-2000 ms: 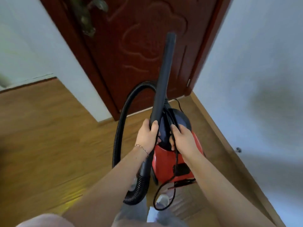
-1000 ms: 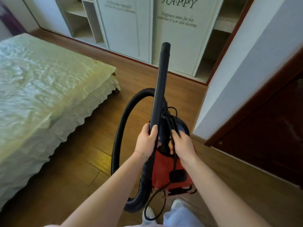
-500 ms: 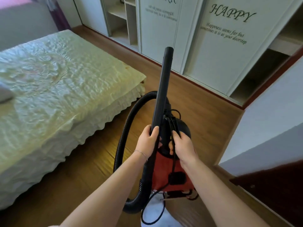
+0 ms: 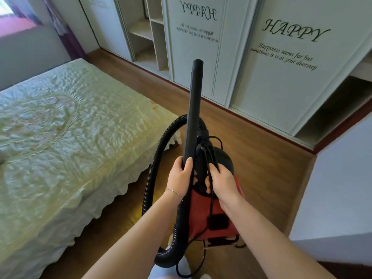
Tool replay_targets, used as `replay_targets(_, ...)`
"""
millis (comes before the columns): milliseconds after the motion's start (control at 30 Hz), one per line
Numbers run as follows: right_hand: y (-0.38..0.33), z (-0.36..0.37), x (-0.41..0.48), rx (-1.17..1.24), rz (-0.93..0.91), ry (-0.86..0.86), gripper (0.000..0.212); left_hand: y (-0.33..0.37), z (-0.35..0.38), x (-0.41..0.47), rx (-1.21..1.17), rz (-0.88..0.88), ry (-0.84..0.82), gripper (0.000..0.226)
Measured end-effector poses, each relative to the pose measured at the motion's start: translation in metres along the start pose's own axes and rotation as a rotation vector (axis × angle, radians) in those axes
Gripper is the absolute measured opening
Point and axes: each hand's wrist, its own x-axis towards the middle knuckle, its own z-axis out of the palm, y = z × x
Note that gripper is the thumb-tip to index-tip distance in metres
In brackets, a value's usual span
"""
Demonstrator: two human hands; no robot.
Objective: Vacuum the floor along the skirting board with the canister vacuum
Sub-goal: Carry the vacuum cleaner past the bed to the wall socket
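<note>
Smooth black wand [image 4: 193, 109] is gripped by left hand [image 4: 179, 178], fingers curled round it. Handle of red canister vacuum [image 4: 213, 216] and thin cord [image 4: 210, 184] are gripped by right hand [image 4: 222, 181]. Vacuum is held over wood floor [image 4: 261, 158], w/ ribbed hose [image 4: 150, 178] looped beside crinkled bedspread [image 4: 70, 137]. Vs 0.5 s ago: grips unchanged, more wardrobe [image 4: 281, 81] shown.

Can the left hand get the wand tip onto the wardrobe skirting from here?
Probably not yet. The left hand grips the wand with its tip raised, seemingly short of the skirting. Only bare floor lies between, so nothing blocks the way.
</note>
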Motion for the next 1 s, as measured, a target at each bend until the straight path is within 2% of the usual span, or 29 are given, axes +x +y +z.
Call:
replay_targets(267, -0.048, 0.023, 0.124, 0.024, 0.031, 0.059, 0.031, 0.024, 0.008, 0.142, -0.08, -0.048, -0.067, 0.016)
replay_targets(567, -0.124, 0.042, 0.249, 0.046, 0.026, 0.14, 0.029, 0.08, 0.015, 0.295, 0.004, 0.011, -0.177, 0.019)
replay_targets(1000, -0.18, 0.032, 0.439, 0.007, 0.041, 0.053, 0.03, 0.117, 0.061, 0.465, -0.046, -0.041, -0.069, 0.022)
